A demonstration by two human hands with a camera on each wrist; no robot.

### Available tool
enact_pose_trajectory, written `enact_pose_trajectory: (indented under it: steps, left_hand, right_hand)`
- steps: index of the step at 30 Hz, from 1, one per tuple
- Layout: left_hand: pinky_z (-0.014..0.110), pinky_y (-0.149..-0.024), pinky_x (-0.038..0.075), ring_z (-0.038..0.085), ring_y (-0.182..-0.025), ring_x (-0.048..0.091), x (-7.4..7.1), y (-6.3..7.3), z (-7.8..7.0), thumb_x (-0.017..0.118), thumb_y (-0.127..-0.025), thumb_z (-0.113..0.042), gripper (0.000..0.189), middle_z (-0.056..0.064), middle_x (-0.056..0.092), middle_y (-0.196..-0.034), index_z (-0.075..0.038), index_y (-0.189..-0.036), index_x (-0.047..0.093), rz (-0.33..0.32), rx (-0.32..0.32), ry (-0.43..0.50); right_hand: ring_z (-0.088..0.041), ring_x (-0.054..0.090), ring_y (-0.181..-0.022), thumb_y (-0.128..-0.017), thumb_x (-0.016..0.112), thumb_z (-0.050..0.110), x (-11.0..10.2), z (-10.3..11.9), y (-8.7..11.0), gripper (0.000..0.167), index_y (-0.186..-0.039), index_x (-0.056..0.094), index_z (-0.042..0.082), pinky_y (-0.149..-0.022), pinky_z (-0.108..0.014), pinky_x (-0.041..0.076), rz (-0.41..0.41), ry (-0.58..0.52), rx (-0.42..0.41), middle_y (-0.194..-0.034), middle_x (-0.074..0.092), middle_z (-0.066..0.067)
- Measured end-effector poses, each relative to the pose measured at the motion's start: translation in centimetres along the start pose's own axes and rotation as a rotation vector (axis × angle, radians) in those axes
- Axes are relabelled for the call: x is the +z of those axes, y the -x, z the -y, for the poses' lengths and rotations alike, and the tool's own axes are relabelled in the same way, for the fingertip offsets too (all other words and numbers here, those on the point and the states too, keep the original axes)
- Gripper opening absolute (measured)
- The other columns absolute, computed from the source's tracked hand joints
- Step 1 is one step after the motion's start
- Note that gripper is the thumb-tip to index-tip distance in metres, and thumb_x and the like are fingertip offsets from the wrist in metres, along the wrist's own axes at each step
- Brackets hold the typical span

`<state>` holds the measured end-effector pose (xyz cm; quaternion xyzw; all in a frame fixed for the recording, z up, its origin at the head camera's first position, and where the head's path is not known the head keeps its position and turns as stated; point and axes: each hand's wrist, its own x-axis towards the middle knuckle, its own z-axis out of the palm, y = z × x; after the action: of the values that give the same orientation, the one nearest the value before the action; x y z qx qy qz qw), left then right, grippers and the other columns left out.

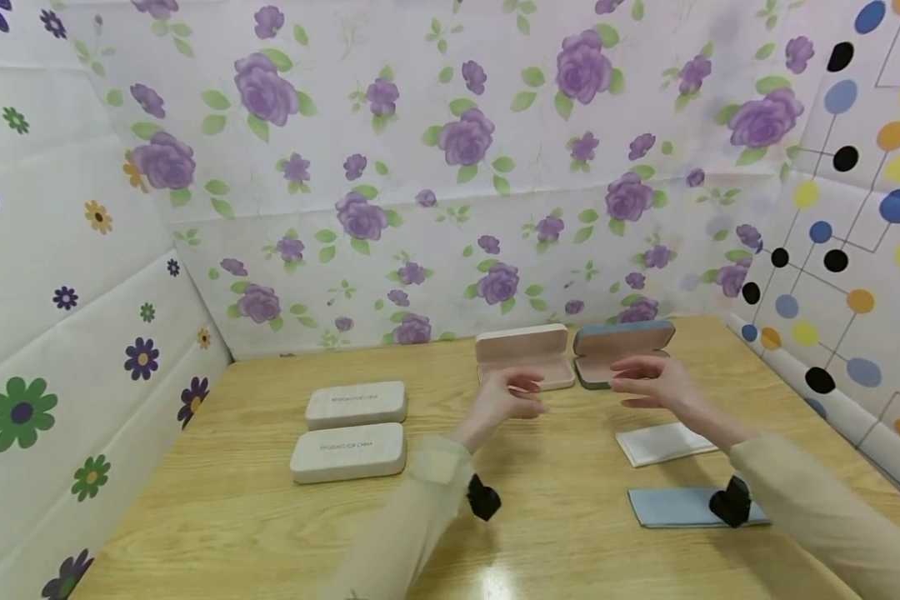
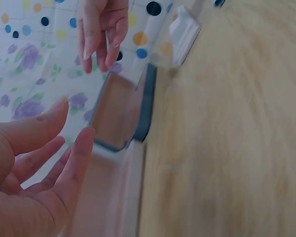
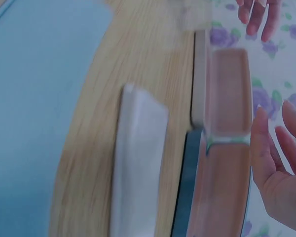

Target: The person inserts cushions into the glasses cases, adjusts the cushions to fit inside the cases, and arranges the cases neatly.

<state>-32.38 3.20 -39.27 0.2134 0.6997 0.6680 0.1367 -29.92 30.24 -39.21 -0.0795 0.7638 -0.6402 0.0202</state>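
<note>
An open white glasses case and an open blue glasses case, both with pink linings, stand side by side at the table's back. My left hand is in front of the white case, its fingers loosely bent around nothing. In front of the blue case is my right hand, likewise holding nothing. The left wrist view shows a gap between the left thumb and fingers. A folded white cloth lies below the right hand, and a folded light-blue cloth is nearer me, partly covered by the right wrist camera.
Two closed white glasses cases with faint lettering lie one behind the other on the left of the wooden table. A flower-patterned sheet hangs behind the table, and a dotted sheet borders its right side.
</note>
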Motion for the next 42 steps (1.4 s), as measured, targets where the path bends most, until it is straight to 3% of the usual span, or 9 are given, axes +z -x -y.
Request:
enact_pose_trajectory:
  steps: [7, 13, 18, 26, 33, 42]
  left_hand:
    - [0.033, -0.061, 0.052, 0.023, -0.067, 0.062, 5.3, -1.2, 2.0, 0.069, -0.074, 0.01, 0.041, 0.022, 0.057, -0.099, 0.008, -0.112, 0.057, 0.001, -0.098, 0.018]
    - [0.035, -0.057, 0.053, 0.029, -0.063, 0.062, 8.5, -1.7, 2.6, 0.072, -0.07, 0.012, 0.037, 0.02, 0.058, -0.09, 0.007, -0.104, 0.061, -0.095, -0.145, 0.014]
    - [0.034, -0.055, 0.053, 0.026, -0.059, 0.062, 10.5, -2.2, 2.7, 0.075, -0.066, 0.009, 0.034, 0.017, 0.058, -0.084, 0.006, -0.098, 0.062, -0.167, -0.169, -0.05]
    - [0.029, -0.051, 0.051, 0.018, -0.053, 0.059, 12.2, -2.8, 3.4, 0.079, -0.061, 0.009, 0.033, 0.007, 0.057, -0.073, 0.003, -0.089, 0.063, -0.237, -0.207, -0.193]
    - [0.028, -0.05, 0.05, 0.016, -0.052, 0.057, 12.6, -3.0, 3.9, 0.08, -0.057, 0.011, 0.031, 0.004, 0.057, -0.069, 0.0, -0.082, 0.065, -0.301, -0.235, -0.22]
    - [0.022, -0.052, 0.045, 0.009, -0.055, 0.048, 12.9, -3.2, 4.4, 0.085, -0.056, 0.002, 0.026, -0.003, 0.053, -0.063, -0.004, -0.073, 0.067, -0.292, -0.199, -0.44]
  right_hand:
    - [-0.026, 0.06, -0.089, -0.084, 0.065, 0.01, -4.5, -2.6, 1.5, 0.044, -0.116, 0.049, -0.016, -0.074, -0.041, 0.049, 0.0, 0.136, -0.041, -0.105, 0.057, -0.023]
    - [-0.022, 0.061, -0.085, -0.086, 0.063, 0.009, -7.4, -4.7, 3.4, 0.041, -0.115, 0.05, -0.015, -0.071, -0.038, 0.05, -0.036, 0.242, -0.066, -0.101, 0.059, -0.02]
    - [-0.018, 0.061, -0.082, -0.085, 0.064, 0.01, -8.9, -5.2, 4.5, 0.044, -0.115, 0.049, -0.018, -0.068, -0.036, 0.051, -0.06, 0.325, -0.059, -0.1, 0.059, -0.025]
    - [-0.009, 0.059, -0.078, -0.082, 0.068, 0.013, -10.6, -6.2, 5.0, 0.041, -0.11, 0.056, -0.013, -0.063, -0.028, 0.051, -0.082, 0.51, -0.069, -0.097, 0.061, -0.023]
    - [-0.008, 0.058, -0.077, -0.079, 0.072, 0.015, -11.0, -6.8, 5.0, 0.043, -0.108, 0.057, -0.013, -0.062, -0.025, 0.05, -0.075, 0.536, -0.045, -0.097, 0.062, -0.021]
    - [-0.01, 0.056, -0.071, -0.076, 0.074, 0.012, -10.8, -7.3, 4.9, 0.041, -0.104, 0.06, -0.014, -0.057, -0.024, 0.048, -0.053, 0.587, -0.011, -0.087, 0.063, -0.014]
